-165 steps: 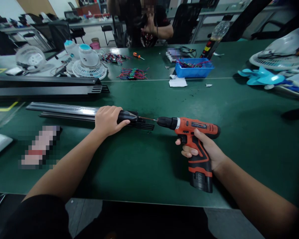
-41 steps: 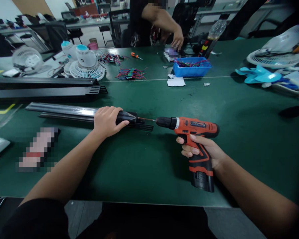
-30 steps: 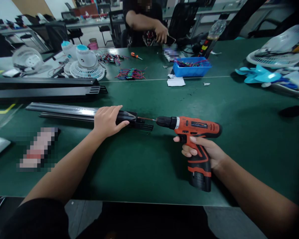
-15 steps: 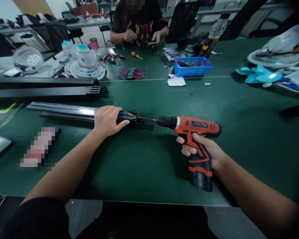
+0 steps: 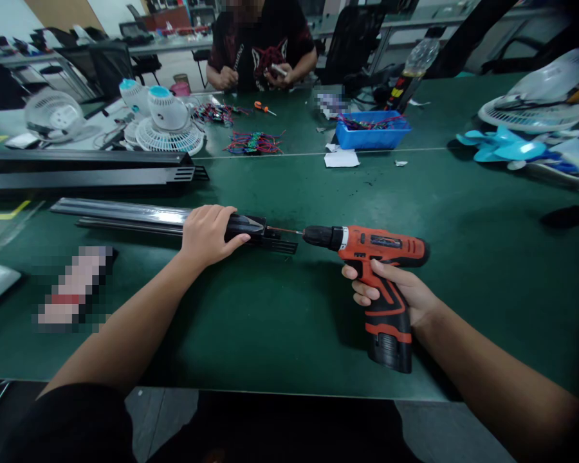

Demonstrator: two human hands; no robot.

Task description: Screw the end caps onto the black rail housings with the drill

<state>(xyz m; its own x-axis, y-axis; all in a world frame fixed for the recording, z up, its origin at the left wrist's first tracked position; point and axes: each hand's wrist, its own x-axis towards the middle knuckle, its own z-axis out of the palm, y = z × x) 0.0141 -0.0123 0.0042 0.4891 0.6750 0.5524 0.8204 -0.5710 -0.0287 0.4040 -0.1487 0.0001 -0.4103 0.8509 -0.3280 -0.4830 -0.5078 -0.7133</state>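
My left hand (image 5: 207, 235) wraps over the right end of a long, shiny black profile (image 5: 125, 211), pressing it down on the green table. A thinner dark slotted strip (image 5: 282, 245) lies along its near side. In my right hand (image 5: 405, 289) is a red and black cordless drill (image 5: 383, 244), my fingers around its handle near the trigger. The drill lies level and points left. Its long thin bit (image 5: 284, 230) meets the end of the profile; how far it goes in I cannot tell.
More black profiles (image 5: 87, 177) lie behind on the left. A blurred flat object (image 5: 74, 286) is near my left forearm. Farther back are wire bundles (image 5: 255, 143), a blue bin (image 5: 374, 132), fan parts (image 5: 171, 122) and blue fan blades (image 5: 506, 145). A person (image 5: 260, 51) sits opposite.
My hands, the drill and the profile stay almost still. Across the table, the person has shifted slightly left and moved both hands, one holding a small object.
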